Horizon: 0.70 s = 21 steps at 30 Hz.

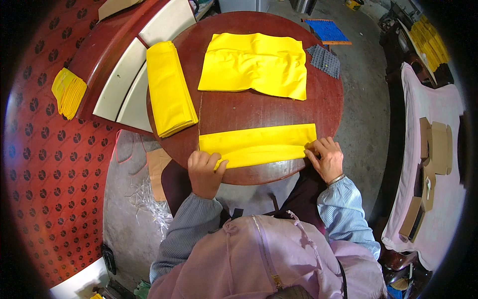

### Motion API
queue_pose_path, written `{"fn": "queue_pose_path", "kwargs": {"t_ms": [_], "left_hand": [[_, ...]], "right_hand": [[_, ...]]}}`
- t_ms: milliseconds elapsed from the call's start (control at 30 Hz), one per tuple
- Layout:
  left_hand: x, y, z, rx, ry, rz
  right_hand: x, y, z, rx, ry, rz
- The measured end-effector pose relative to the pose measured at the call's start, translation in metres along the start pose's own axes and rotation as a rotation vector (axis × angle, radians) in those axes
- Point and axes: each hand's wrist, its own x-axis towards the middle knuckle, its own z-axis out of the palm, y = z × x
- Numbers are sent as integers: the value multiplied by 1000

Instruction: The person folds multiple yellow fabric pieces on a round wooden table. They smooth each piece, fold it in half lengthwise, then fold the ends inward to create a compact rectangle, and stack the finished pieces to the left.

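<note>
Near the front edge of a round red-brown table (239, 109), a yellow cloth (259, 140) lies folded into a long strip, with a second fold along its near side. My left hand (204, 172) pinches the strip's near left corner between thumb and fingers. At its right end, my right hand (326, 157) is closed on the near corner. Farther back lies another yellow cloth (254, 65), spread out and wrinkled. To the left, a thick stack of folded yellow cloths (170, 89) rests at the table's edge.
A grey textured mat (324, 61) sits at the table's right edge, close to a blue woven stool (326, 31). On the red sofa (107, 55) at left is a small yellow bundle (69, 93). Open cardboard boxes (438, 149) lie on a pink-covered surface at right.
</note>
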Motion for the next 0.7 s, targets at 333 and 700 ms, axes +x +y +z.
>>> {"fn": "queue_pose_path", "kwargs": {"t_ms": [333, 700], "left_hand": [[39, 15, 27, -155, 56, 143], [18, 12, 13, -135, -94, 102]], "right_hand": [[43, -20, 11, -132, 124, -137], [54, -106, 50, 155, -75, -259]]}}
